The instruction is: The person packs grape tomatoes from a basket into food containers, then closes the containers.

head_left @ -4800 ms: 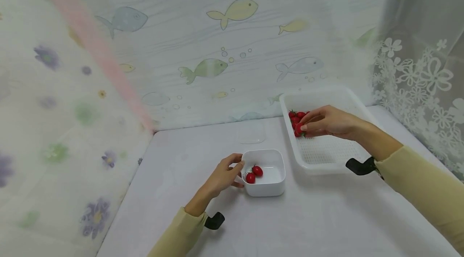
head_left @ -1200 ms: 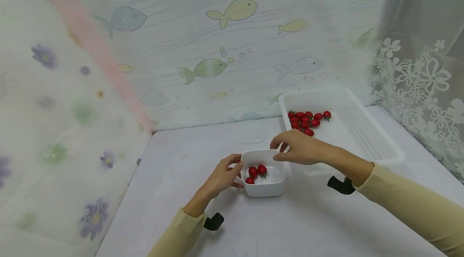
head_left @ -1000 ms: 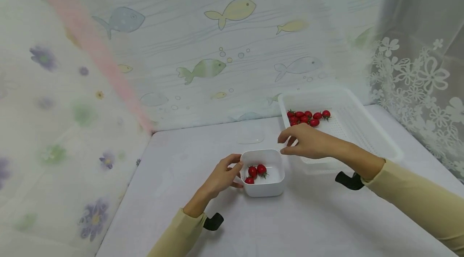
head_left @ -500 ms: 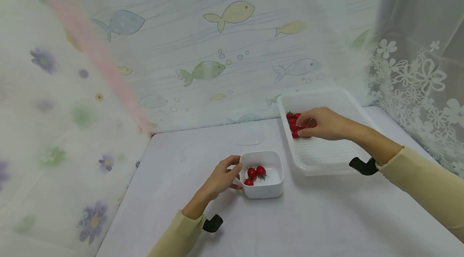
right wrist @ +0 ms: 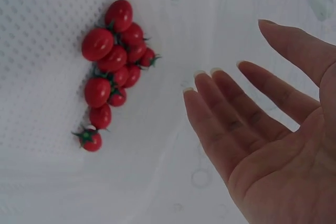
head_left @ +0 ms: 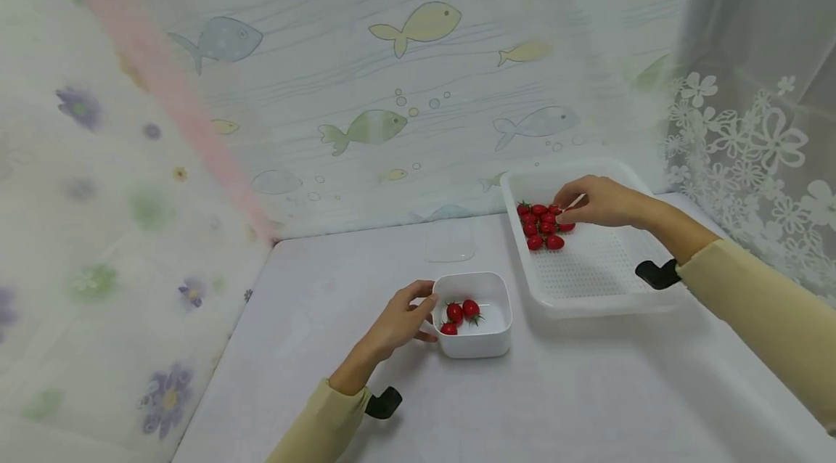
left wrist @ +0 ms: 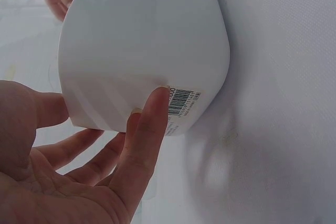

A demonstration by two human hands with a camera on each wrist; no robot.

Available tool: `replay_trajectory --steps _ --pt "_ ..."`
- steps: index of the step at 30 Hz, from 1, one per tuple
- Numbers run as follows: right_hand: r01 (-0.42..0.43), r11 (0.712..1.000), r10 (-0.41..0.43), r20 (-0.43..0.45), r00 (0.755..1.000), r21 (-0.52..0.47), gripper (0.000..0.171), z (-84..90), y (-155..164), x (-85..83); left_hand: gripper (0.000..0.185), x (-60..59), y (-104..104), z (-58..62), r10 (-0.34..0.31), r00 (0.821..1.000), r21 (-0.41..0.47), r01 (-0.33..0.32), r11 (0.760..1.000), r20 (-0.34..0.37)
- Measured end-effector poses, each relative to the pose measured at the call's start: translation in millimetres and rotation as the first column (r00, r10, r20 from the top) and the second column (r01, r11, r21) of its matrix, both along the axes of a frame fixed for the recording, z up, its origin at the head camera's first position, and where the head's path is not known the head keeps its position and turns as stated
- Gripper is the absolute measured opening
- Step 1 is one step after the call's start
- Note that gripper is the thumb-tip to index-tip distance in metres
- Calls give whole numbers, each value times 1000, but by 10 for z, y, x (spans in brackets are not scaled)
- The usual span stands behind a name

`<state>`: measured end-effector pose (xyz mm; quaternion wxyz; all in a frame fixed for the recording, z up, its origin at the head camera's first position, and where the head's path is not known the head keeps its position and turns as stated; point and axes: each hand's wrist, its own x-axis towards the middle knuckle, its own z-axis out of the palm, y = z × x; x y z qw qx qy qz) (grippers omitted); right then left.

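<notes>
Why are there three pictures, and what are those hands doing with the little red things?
One person wears three cameras. The big picture comes from a camera on the head, looking down at a white table. The other two come from cameras on the wrists, so each shows one hand up close.

The left hand rests its fingers against a small white bowl with three cherry tomatoes inside. The right hand is open and holds nothing; it hovers over a white tray, right beside a pile of tomatoes. A clear lid lies near the fish curtain.
</notes>
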<state>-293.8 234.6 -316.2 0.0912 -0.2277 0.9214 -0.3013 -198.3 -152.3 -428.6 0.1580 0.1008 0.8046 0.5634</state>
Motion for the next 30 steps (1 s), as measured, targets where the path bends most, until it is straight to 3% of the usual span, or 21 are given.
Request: replay_trajectory --steps 15,21,30 --pt "74 993 -56 181 982 -94 52 -381 216 -408 40 4 0 0 8 1000 -2 -8 1000 7" --pt "85 983 -40 264 964 -160 53 -529 284 -488 40 2 -2 -2 9 1000 1 -9 1000 6" --pt "117 982 -57 365 929 -146 49 -738 300 -545 39 -4 -6 -11 13 1000 -6 -13 1000 5"
